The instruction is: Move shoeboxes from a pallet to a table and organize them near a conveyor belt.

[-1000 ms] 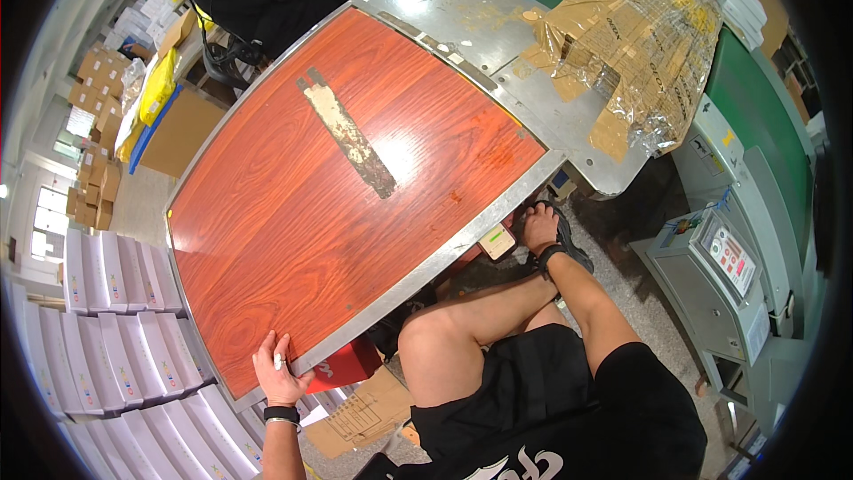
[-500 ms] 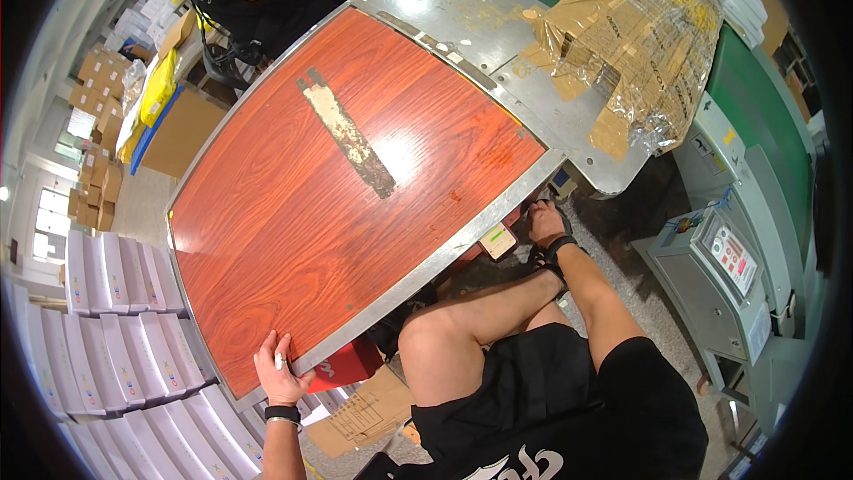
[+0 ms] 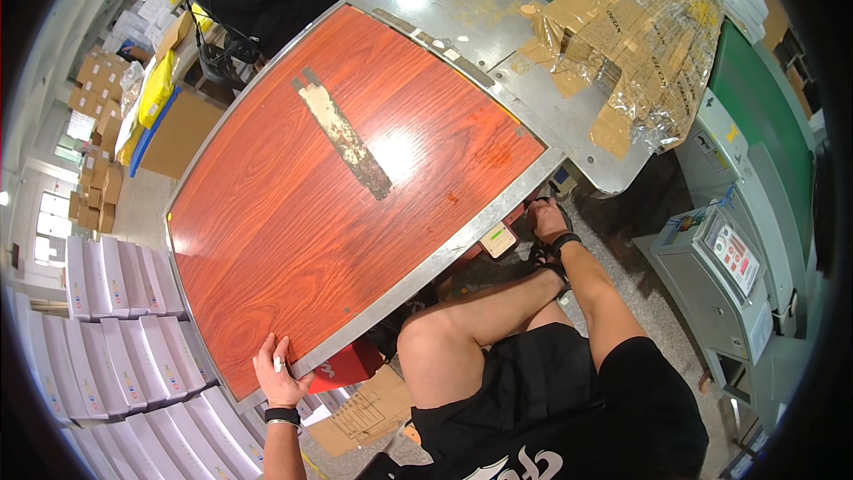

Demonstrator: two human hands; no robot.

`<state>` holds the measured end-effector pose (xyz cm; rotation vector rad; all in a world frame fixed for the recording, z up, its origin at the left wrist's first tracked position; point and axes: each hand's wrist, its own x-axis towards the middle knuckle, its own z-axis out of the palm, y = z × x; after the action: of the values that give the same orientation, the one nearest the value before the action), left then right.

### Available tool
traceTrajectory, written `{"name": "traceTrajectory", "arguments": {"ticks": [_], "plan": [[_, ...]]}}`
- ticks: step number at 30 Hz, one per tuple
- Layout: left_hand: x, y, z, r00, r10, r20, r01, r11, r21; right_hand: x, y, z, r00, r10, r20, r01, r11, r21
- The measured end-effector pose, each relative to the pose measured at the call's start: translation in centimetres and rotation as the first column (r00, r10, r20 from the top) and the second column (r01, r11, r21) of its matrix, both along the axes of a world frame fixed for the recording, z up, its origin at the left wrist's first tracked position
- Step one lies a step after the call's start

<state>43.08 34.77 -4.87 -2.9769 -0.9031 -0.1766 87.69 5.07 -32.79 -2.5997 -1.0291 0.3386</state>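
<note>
My left hand lies at the near left corner of the red wood-grain tabletop, its fingers flat on the surface and its thumb by the metal edge. A white ring-like band is on one finger. Beyond the table's right front edge, my right hand reaches low with fingers curled. What they hold, if anything, is partly hidden and cannot be made out. Beside that hand, just under the table edge, is a phone-like device with a lit screen. A red box sits under the table near my left hand.
White boxes are stacked at the left. A metal counter adjoins the table, bearing cardboard wrapped in clear plastic. A green conveyor and a grey control box stand right. A co-worker is at the far left side.
The co-worker's body and arm have shifted at the top edge. My left hand stays on the table corner, and my right hand has barely moved beside the device.
</note>
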Motion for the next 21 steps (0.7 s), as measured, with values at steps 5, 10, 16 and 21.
{"name": "traceTrajectory", "arguments": {"ticks": [5, 10, 16, 21], "plan": [[0.1, 0.0, 0.0, 1.0, 0.005, 0.001, -0.005, 1.0, -0.002, 0.0, 0.0, -0.2, 0.999, -0.025, -0.02, 0.025, 0.999, 0.026], [0.2, 0.0, 0.1, 1.0, -0.008, 0.012, 0.009, 1.0, -0.007, 0.0, 0.0, -0.6, 0.998, -0.065, 0.009, 0.064, 0.996, 0.058], [0.2, -0.1, 0.2, 1.0, -0.009, -0.014, 0.009, 1.0, 0.009, 0.1, 0.0, -0.9, 0.997, -0.069, -0.025, 0.071, 0.995, 0.065], [0.1, -0.1, 0.1, 1.0, -0.006, -0.014, 0.006, 1.0, 0.005, 0.1, 0.1, -1.0, 0.996, -0.078, -0.031, 0.08, 0.993, 0.089]]}}
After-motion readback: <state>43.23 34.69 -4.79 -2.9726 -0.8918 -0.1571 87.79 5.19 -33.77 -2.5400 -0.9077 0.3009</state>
